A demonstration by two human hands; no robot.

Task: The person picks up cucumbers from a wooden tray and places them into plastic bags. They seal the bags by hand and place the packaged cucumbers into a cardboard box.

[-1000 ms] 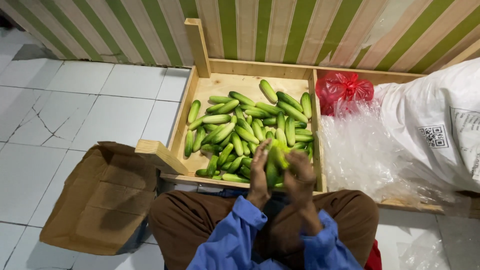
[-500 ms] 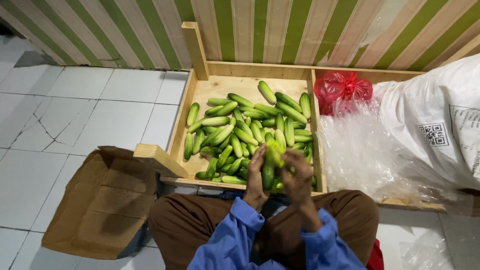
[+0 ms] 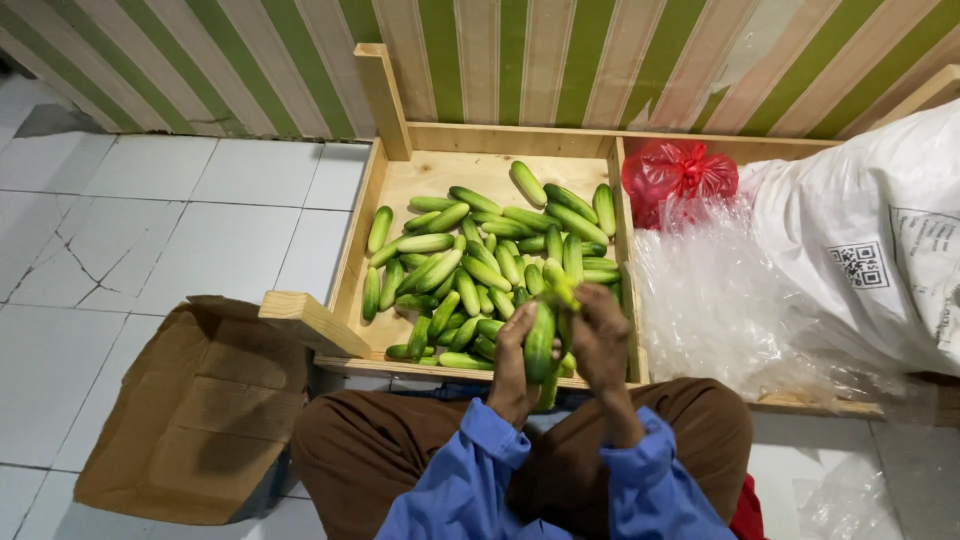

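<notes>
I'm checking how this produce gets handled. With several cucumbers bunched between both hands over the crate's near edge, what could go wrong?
The left hand and right hand clasp a bunch of cucumbers loosely; one could slip out and land on the lap or tiles instead of in the wooden crate. The clear plastic bags beside it could also get snagged.

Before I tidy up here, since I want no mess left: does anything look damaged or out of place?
The floor tiles at left are cracked, and a torn, flattened cardboard box lies open beside the wooden crate. The cucumbers all sit inside the crate.
</notes>
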